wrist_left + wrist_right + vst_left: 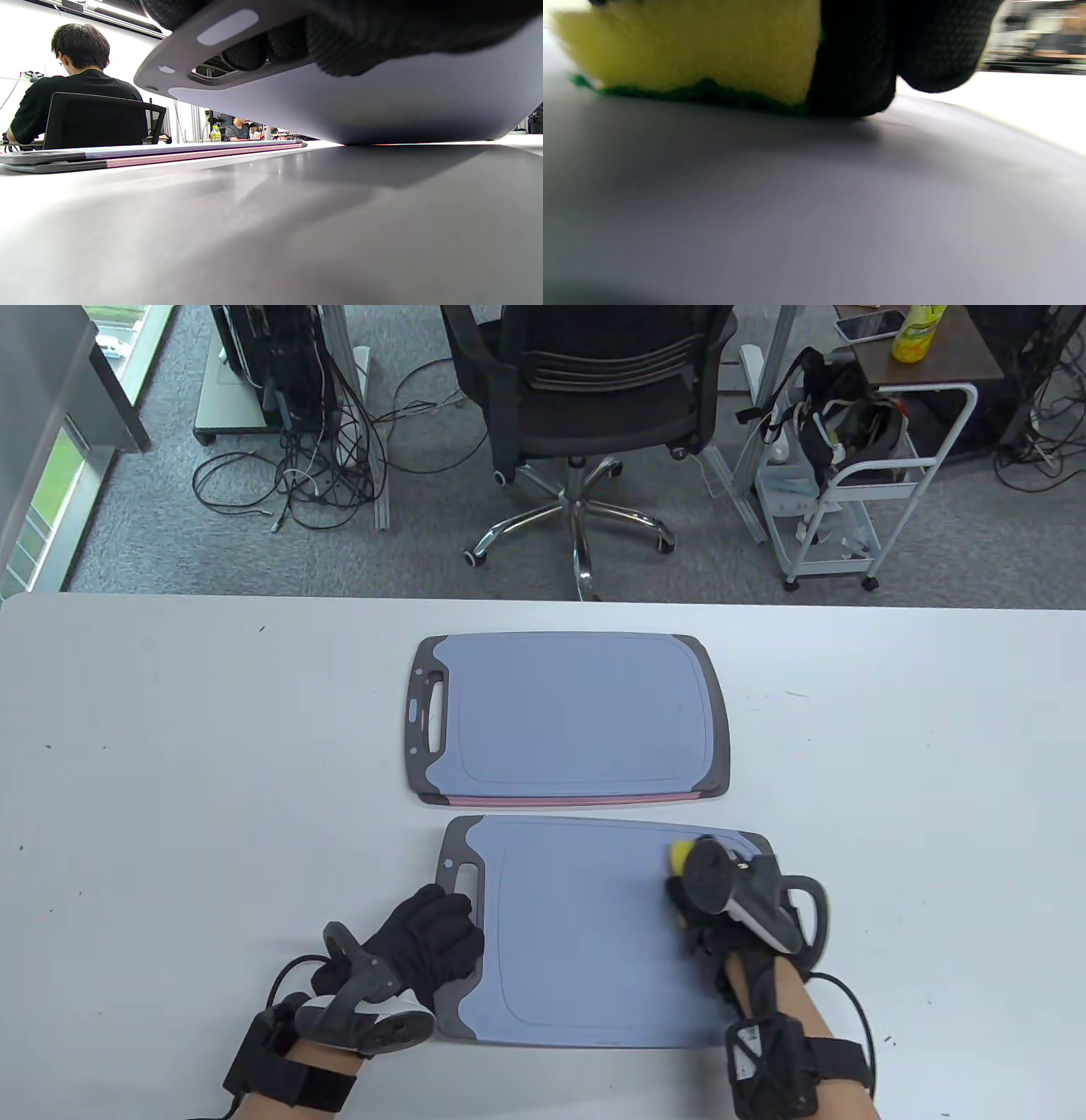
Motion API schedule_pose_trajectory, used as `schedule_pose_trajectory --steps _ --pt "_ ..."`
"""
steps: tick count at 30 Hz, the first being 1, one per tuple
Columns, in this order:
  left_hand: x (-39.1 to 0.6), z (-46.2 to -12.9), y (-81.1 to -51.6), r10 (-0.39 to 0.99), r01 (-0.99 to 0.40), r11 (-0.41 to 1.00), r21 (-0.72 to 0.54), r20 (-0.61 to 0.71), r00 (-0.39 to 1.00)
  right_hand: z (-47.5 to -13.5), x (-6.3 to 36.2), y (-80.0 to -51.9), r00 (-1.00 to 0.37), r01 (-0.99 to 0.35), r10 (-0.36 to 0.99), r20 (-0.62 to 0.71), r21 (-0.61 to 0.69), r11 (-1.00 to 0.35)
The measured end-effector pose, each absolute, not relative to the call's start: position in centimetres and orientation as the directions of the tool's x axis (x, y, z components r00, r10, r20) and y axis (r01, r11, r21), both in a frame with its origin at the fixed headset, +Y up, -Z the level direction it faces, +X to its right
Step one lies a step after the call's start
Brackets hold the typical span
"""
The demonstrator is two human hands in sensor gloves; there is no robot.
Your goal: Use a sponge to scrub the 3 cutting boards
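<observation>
Yellow sponge [691,46] (green scouring underside)

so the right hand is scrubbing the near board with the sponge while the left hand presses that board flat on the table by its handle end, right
Not quite. The left hand is not pressing the near board flat: it grips the handle end and holds it lifted off the table. The left wrist view shows the board tilted, its underside raised, fingers through the handle slot. The rest stands: the right hand is working the sponge on that board.

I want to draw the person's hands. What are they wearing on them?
Both the left hand and right hand wear black textured gloves. A grey-and-white tracker shaped like a game controller sits on the back of each. Black straps wrap both wrists, and thin black cables loop out beside them.
</observation>
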State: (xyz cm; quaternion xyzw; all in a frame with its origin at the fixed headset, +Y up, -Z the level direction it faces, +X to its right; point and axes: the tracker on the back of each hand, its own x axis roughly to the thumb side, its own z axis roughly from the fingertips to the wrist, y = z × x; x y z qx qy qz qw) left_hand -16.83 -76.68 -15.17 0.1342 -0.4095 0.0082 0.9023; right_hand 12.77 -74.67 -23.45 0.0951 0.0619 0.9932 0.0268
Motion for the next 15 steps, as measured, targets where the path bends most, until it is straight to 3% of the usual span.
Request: schedule_pose_trajectory --steps 3,5,6,7,9,15 --pt "-16.8 -15.2 -76.7 -0.093 -0.128 0.963 0.235 0.743 0.662 -20.5 2.9 -73.0 -0.865 0.008 0.042 0.5 0.098 -0.995" --pt "-16.8 -15.0 -76.6 -0.105 -0.124 0.961 0.246 0.744 0.66 -18.8 -0.5 -72.5 -0.775 0.031 0.012 0.632 0.056 -0.998" --pt "-16.8 -14.9 -76.6 -0.111 -0.124 0.959 0.253 0.743 0.66 -18.6 -1.0 -72.5 -0.775 0.061 -0.035 0.631 0.019 -0.998" --pt "-16.9 -15.1 -76.6 -0.1 -0.122 0.963 0.24 0.741 0.664 -18.6 -0.7 -72.4 -0.794 0.128 -0.119 0.597 -0.027 -0.991" --pt "-16.9 -15.1 -76.6 -0.095 -0.129 0.963 0.236 0.747 0.659 -19.4 1.2 -72.6 -0.804 0.105 -0.078 0.589 0.011 -0.994" --pt "-16.9 -15.1 -76.6 -0.097 -0.126 0.964 0.236 0.745 0.66 -21.4 16.8 -75.1 -0.991 0.045 -0.029 0.131 0.121 -0.992"
